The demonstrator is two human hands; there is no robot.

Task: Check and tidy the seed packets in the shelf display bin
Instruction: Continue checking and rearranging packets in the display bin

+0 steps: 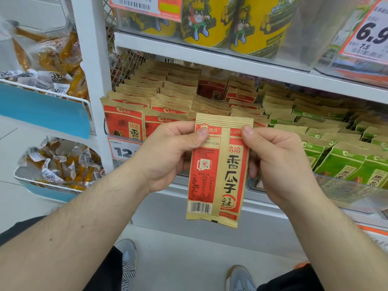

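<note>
upright, the seed packet (218,171) hangs lengthwise, left hand (168,156) and right hand (281,162) pinching it

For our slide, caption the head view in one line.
Both hands, left hand and right hand, hold a red seed packet before the shelf display bin.

Red-and-tan held packet (218,171); green packets (344,160); yellow tubs (258,24).

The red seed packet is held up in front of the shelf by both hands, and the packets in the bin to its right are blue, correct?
Not quite. The head view shows the red seed packet held by the left hand and right hand, but the packets in the bin to its right are green, not blue.
</note>
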